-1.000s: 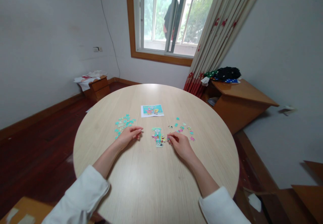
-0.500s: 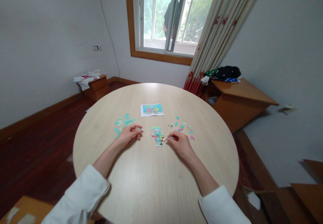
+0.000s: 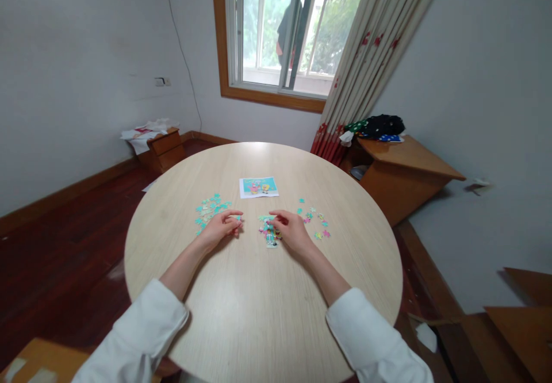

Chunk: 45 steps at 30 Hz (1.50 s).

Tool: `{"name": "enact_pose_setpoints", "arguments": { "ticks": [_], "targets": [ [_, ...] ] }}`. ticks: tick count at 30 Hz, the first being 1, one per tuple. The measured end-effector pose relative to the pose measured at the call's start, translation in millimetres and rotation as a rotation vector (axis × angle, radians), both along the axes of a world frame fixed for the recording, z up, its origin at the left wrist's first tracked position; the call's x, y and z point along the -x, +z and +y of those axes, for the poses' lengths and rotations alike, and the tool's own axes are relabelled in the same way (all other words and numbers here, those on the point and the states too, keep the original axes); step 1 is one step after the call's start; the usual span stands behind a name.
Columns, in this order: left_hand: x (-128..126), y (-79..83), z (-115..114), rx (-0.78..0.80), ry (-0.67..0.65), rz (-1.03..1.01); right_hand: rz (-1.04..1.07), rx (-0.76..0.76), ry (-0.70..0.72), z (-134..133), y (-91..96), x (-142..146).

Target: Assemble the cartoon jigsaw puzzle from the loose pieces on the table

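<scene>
A partly joined jigsaw puzzle [image 3: 270, 239] lies flat in the middle of the round table, showing cartoon figures on teal. Over its upper right part is my right hand [image 3: 292, 230], thumb and forefinger pinched at the top; whatever they grip is too small to make out. To the left of the puzzle, apart from it, my left hand [image 3: 221, 229] pinches a small teal puzzle piece [image 3: 238, 218] at its fingertips. Loose teal pieces [image 3: 210, 205] are spread just beyond the left hand. Mixed pink, yellow and teal pieces [image 3: 320, 235] lie right of my right hand.
A printed picture [image 3: 259, 187] of the cartoon lies beyond the puzzle on the wooden table [image 3: 259, 308]. Behind stand a small drawer cabinet [image 3: 167, 150] on the left and a tilted wooden cabinet [image 3: 405, 179] with clothes on the right. A person [image 3: 283, 35] shows through the window.
My right hand has moved left and a little away from me, from the puzzle's right side to over its upper part. My left hand has stayed nearly still.
</scene>
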State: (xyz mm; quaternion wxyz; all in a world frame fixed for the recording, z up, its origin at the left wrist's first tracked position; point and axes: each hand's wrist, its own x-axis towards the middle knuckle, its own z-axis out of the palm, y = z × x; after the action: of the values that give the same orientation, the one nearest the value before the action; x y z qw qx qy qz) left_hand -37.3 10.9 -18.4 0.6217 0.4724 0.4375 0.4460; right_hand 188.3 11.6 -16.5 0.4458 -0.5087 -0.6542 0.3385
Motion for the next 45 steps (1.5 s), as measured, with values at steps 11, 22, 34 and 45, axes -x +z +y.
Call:
{"name": "enact_pose_setpoints", "arguments": {
  "ticks": [11, 22, 34, 45],
  "targets": [
    [0.3, 0.6, 0.3, 0.003, -0.005, -0.019, -0.036, -0.034, -0.013, 19.9, -9.4, 15.0],
    [-1.5, 2.2, 0.3, 0.011, -0.005, -0.008, -0.083, 0.003, 0.032, 18.8, -16.4, 16.5],
    [-0.8, 1.1, 0.4, 0.026, 0.000, -0.013, -0.084, 0.009, 0.046, 16.8, -17.9, 17.7],
    [-1.7, 4.6, -1.1, 0.030, 0.008, -0.019, -0.167, -0.029, 0.055, 19.5, -24.4, 16.2]
  ]
}}
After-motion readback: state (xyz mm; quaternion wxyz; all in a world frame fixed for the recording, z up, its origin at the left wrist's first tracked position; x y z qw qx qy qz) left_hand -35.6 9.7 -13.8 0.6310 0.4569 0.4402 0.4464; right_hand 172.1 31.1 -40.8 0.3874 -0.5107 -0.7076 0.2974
